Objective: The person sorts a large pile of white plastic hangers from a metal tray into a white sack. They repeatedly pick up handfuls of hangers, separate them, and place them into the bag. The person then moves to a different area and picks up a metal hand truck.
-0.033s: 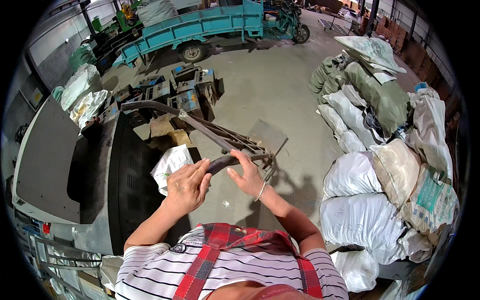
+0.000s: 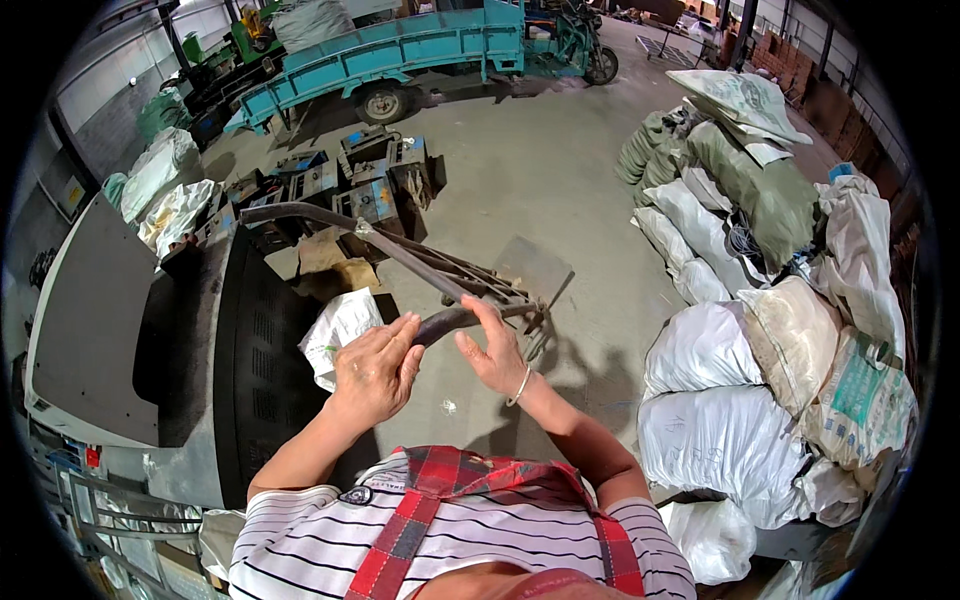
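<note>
A worn metal hand truck (image 2: 400, 256) stands before me, its two curved handles toward me and its flat plate low on the floor. My left hand (image 2: 372, 372) lies over the end of the nearer, dark handle (image 2: 445, 322), its fingers pressed together and its thumb beside it. Just to the right, my right hand (image 2: 492, 350) has its fingers over the same handle, with the thumb apart on the near side. Both palms are hidden. Nothing touches the farther handle (image 2: 290, 210).
A black and grey metal cabinet (image 2: 262, 370) stands close on my left, a white sack (image 2: 342, 335) beside it. Dark metal boxes (image 2: 375, 200) sit ahead. Stuffed sacks (image 2: 720, 450) are piled on the right. A turquoise cargo tricycle (image 2: 430, 55) stands at the back.
</note>
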`<state>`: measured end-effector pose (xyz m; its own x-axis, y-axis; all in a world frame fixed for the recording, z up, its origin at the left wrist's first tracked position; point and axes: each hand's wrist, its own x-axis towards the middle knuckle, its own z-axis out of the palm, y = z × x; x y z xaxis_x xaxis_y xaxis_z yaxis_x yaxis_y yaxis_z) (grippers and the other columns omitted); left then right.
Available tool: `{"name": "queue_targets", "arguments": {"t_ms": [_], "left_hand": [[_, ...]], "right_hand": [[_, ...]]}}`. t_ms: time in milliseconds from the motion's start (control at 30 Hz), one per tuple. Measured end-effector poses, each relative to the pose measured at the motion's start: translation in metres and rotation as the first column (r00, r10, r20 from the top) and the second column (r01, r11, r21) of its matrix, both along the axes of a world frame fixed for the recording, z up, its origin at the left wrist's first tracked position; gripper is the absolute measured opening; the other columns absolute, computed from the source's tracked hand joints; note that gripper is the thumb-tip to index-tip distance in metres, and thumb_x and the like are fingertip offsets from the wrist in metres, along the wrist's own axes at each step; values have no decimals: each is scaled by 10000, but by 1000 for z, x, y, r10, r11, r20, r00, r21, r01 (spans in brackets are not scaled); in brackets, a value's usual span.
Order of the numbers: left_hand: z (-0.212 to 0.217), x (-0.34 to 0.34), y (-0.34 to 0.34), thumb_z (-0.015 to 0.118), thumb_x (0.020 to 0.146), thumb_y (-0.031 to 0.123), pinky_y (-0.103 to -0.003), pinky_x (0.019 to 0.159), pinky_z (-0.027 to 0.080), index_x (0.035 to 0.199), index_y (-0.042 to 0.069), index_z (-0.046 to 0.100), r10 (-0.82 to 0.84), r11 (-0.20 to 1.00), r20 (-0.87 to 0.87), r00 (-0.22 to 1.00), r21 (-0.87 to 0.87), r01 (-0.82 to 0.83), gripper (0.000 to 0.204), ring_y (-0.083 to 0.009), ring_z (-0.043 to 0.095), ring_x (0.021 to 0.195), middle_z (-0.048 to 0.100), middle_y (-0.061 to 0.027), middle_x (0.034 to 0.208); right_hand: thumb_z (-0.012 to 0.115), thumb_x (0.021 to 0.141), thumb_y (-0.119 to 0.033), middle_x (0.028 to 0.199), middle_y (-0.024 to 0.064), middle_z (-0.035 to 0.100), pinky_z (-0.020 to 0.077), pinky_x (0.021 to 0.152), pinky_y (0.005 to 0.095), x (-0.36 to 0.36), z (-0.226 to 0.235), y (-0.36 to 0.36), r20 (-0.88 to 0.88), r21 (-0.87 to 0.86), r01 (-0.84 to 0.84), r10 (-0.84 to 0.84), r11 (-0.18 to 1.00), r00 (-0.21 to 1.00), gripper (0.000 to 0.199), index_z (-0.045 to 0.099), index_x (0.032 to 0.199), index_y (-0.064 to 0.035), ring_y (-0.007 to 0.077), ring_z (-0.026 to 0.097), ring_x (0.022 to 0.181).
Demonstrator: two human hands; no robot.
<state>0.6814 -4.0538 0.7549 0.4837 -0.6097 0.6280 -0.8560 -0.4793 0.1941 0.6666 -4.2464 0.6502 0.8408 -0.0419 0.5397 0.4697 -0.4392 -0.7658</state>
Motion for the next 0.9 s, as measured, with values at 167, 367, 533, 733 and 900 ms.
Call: {"name": "queue_targets", "arguments": {"t_ms": [167,367,533,733,900], "left_hand": [[-19,3,-59,578,806,104,-353,696,505,1099,-56,552,24,1000,-2,1000,2,-24,335,-332,627,815,583,-242,1060],[-35,43,-123,546,823,136,-402,848,455,1210,-82,457,0,994,78,997,-110,9,453,-387,573,976,482,-307,1184],[-51,118,-188,411,871,224,-488,1000,288,1217,-99,448,-217,959,40,975,-180,220,475,-413,419,1191,430,-318,1243],[-55,225,-294,398,882,227,-516,1045,158,1205,-71,476,-503,849,90,860,-133,511,447,-387,328,1268,415,-247,1299],[-27,283,-400,487,814,199,-536,1040,139,1185,-44,482,-714,676,53,699,-210,706,444,-395,356,1239,450,-222,1260]], "right_hand": [[454,908,-352,1304,235,377,316,1000,382,-7,30,-33,154,105,-107,90,989,984,546,340,1267,43,356,383,1212],[290,933,-466,1283,229,406,191,1062,379,40,18,-74,87,107,-170,161,980,983,623,307,1295,41,311,389,1214],[248,935,-471,1158,148,499,173,1058,417,105,-8,-143,145,71,-81,70,994,987,551,465,1164,-19,280,452,1132],[363,923,-314,1029,117,521,326,927,389,204,-49,-241,264,-23,299,-283,954,922,331,488,1061,-40,288,488,997],[338,902,-302,1129,84,472,408,871,350,285,-106,-323,373,-512,754,-684,412,627,367,400,1183,-73,192,475,981]]}}
